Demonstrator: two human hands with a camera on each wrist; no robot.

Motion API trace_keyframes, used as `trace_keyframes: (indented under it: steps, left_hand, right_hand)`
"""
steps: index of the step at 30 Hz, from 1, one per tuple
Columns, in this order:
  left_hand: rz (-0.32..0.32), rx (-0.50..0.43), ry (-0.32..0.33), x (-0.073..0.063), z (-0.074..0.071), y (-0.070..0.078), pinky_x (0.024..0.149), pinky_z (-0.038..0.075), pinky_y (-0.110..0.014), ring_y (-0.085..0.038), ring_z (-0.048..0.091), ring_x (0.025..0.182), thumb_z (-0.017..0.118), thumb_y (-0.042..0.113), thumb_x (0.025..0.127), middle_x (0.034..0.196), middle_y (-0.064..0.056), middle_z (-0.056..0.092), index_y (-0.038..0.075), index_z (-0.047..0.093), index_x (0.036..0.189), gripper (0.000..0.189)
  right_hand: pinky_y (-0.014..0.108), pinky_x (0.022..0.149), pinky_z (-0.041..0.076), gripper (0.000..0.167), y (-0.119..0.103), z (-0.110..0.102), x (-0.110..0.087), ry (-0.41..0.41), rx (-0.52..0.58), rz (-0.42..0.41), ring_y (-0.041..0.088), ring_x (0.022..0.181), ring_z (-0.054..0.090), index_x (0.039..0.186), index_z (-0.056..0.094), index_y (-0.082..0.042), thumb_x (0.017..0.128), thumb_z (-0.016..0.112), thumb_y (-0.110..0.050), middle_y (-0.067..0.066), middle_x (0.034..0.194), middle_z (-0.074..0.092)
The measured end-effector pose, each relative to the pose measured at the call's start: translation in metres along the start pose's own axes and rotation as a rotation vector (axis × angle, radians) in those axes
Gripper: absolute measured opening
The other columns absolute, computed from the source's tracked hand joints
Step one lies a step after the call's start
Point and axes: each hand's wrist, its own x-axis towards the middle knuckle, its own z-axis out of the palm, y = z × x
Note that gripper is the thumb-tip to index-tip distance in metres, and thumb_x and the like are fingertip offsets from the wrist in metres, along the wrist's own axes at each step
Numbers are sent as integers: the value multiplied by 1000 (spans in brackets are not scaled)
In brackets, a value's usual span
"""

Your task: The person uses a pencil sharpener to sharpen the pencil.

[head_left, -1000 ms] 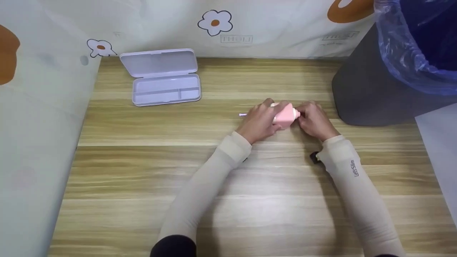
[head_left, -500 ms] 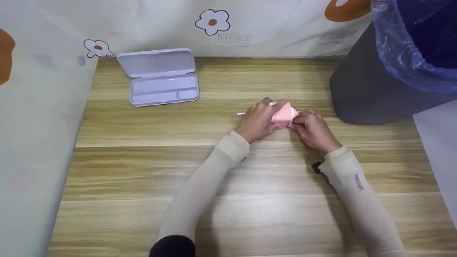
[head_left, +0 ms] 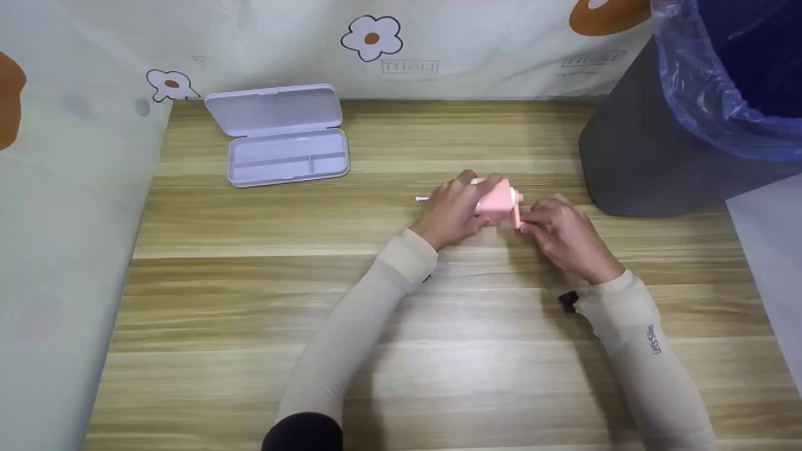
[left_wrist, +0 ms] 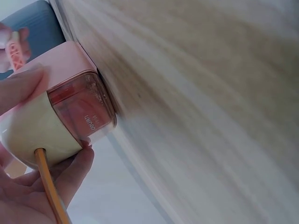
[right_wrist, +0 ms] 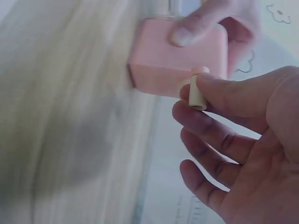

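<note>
My left hand (head_left: 448, 210) grips a pink and cream crank pencil sharpener (head_left: 497, 199) on the wooden table, fingers and thumb wrapped round its body. An orange pencil (left_wrist: 49, 191) enters the cream face, as the left wrist view shows; its far end (head_left: 421, 198) pokes out beyond the left hand. Shavings show through the sharpener's clear drawer (left_wrist: 84, 109). On the opposite face, the pink crank (head_left: 517, 217) points toward the person. Thumb and forefinger of my right hand (head_left: 567, 241) pinch the cream crank knob (right_wrist: 197, 95), the other fingers spread loosely.
A pale lilac pencil case (head_left: 288, 156) lies with its lid up at the back left, its compartments bare. To the right stands a grey bin (head_left: 651, 144) with a blue plastic liner (head_left: 708, 106). A flower-printed sheet (head_left: 282, 50) borders the table's back and left.
My right hand has moved toward the person and slightly right, swinging the crank round until it points nearward. The left hand and sharpener have stayed nearly in place.
</note>
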Motion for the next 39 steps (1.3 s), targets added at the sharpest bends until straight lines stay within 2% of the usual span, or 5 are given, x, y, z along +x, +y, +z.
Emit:
trace_keyframes:
  steps: [9,14,19,26,39]
  left_hand:
    - [0,-10,-7,1,0,0,83,53,-38,-26,63,95,81,28,84,125,-17,56,21,52,144,67]
    - [-4,1,-14,1,-1,-1,83,52,-37,-26,62,96,80,23,84,125,-17,56,21,51,145,67]
    - [-2,27,-15,2,-1,0,82,52,-37,-26,62,95,80,23,84,126,-17,56,21,52,144,67]
    - [-3,17,-21,2,0,0,83,52,-38,-27,63,97,79,23,85,126,-17,56,21,52,144,65]
    - [6,40,-7,1,0,0,83,52,-37,-25,62,97,79,26,85,125,-16,56,20,52,144,65]
  right_hand:
    - [39,82,42,13,-4,-12,2,103,38,-42,25,97,56,99,77,2,87,71,3,11,91,67]
    - [34,81,41,13,-3,-16,11,161,54,-63,22,94,56,100,77,3,88,71,1,10,88,68]
    - [34,79,41,12,-1,-19,23,211,48,-48,23,91,58,99,76,5,90,70,-1,11,87,68]
    - [35,79,42,15,3,-19,38,218,54,-13,24,89,60,100,77,2,92,70,-8,11,87,68]
    - [40,79,44,19,18,-10,62,189,56,67,29,86,61,104,76,4,94,68,-10,16,87,68]
